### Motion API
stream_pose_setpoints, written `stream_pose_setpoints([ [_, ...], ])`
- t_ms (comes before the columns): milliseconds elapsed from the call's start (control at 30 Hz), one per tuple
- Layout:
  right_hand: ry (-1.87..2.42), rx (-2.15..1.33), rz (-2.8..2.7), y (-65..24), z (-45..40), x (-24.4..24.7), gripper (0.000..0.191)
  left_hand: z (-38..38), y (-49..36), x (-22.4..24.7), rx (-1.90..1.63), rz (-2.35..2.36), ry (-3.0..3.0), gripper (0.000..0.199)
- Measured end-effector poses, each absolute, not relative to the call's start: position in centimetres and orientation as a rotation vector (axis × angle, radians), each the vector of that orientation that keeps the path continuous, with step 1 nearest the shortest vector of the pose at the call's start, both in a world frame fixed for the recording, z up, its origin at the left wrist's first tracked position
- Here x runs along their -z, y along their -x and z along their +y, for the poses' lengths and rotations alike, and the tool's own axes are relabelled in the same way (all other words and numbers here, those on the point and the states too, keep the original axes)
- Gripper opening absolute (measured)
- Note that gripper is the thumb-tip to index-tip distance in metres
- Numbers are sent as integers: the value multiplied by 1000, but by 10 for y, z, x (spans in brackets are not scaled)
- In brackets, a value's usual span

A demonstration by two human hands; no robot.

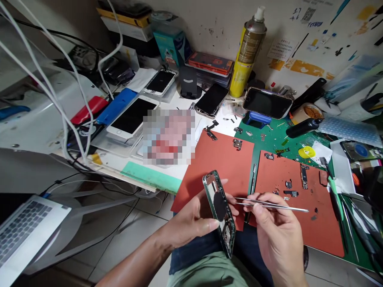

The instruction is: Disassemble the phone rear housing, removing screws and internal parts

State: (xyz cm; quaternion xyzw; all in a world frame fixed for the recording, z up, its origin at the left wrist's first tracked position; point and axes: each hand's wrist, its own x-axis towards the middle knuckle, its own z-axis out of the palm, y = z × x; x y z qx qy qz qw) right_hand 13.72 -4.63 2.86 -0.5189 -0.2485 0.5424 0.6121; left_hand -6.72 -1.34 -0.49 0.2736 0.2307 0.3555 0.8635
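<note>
My left hand [194, 219] grips an opened phone housing [220, 207] by its edges, thumb on the near side. The housing is tilted, its inside showing a round black patch and small parts. In my right hand [275, 227] a pair of metal tweezers [281, 206] is pinched between thumb and fingers. The tips point left at the housing's right edge; whether they touch it I cannot tell. Beneath and beyond my hands lie two red-brown mats [221, 159], with small phone parts, among them a narrow circuit board [304, 176] on the right one. A thin metal tool [254, 178] lies between the mats.
A white-framed phone [133, 115] and a dark phone screen [212, 99] lie behind. Another phone [267, 103] leans on a blue stand. A yellow spray can [245, 56] stands by the wall. Brushes and tools [333, 187] lie at right. A laptop [26, 227] and white cables [64, 107] are left.
</note>
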Motion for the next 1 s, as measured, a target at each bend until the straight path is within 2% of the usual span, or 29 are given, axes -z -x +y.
stream_pose_setpoints([
  [433, 1288, -1076, -767, -124, -41, -8, 2, -4, 72, -5, -610, 494, -657, 87],
  [867, 1271, -1124, -759, -129, -37, -7, 3, -3, 68, -8, -600, 523, -646, 86],
  [1000, 1279, -1128, -753, -129, -35, -8, 4, -3, 70, -8, -585, 536, -652, 93],
])
